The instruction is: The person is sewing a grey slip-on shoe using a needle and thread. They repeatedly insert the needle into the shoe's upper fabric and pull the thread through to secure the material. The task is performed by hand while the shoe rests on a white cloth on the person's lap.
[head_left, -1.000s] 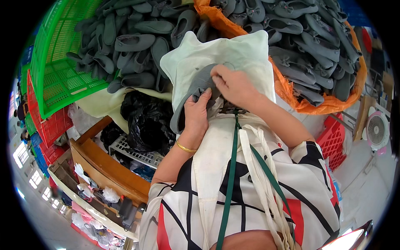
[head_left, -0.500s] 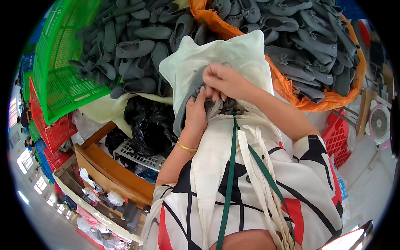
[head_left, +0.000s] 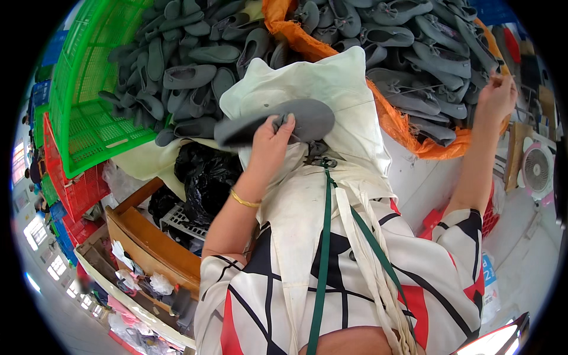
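My left hand (head_left: pixel 273 136) is closed round a grey slip-on shoe (head_left: pixel 310 120), thumb on top, above the white cloth (head_left: pixel 355 89) over my lap. The shoe lies tilted sideways, its toe pointing right. A thin thread (head_left: pixel 390 94) runs taut from the shoe toward my right hand (head_left: pixel 498 94), which is raised far to the right with its fingers pinched together. Whether a needle sits in that pinch is too small to tell. Below the shoe, a small dark clip (head_left: pixel 322 161) hangs on a green strap (head_left: pixel 325 236) over my cream apron (head_left: pixel 293 225).
Many grey shoes (head_left: pixel 195 77) are heaped by a green crate (head_left: pixel 77 89) at the left. More fill an orange sack (head_left: pixel 390 118) at the right. A black plastic bag (head_left: pixel 207 177) and an open wooden drawer (head_left: pixel 157 242) stand left; a fan (head_left: pixel 537 168) stands right.
My right hand has left the shoe and swung far out to the right, drawing the thread out. My left hand has turned the shoe from upright to nearly level.
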The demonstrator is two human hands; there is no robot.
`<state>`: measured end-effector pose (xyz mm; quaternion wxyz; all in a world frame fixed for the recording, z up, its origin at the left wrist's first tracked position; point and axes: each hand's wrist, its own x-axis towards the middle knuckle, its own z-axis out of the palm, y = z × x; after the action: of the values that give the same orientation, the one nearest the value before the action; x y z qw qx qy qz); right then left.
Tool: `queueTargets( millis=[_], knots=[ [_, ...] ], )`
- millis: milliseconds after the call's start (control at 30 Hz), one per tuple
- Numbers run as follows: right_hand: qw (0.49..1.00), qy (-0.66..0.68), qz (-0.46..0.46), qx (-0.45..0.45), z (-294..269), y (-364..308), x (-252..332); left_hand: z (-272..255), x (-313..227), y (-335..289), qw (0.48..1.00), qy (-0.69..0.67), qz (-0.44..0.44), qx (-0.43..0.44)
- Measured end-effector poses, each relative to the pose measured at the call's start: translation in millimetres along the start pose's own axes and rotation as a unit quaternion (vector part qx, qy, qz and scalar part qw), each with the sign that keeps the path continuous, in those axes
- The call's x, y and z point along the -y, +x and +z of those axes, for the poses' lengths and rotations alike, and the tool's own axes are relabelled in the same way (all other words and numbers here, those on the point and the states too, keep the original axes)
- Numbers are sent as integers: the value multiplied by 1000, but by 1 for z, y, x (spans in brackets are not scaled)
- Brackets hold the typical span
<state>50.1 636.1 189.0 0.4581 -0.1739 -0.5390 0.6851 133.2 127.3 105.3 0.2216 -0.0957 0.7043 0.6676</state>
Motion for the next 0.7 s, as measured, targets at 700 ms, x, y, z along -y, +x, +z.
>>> queueTargets(
  millis=[700],
  knots=[
    [908,-413,-27,68,-107,-75,-37,8,5,-9,951,239,-5,198]
  ],
)
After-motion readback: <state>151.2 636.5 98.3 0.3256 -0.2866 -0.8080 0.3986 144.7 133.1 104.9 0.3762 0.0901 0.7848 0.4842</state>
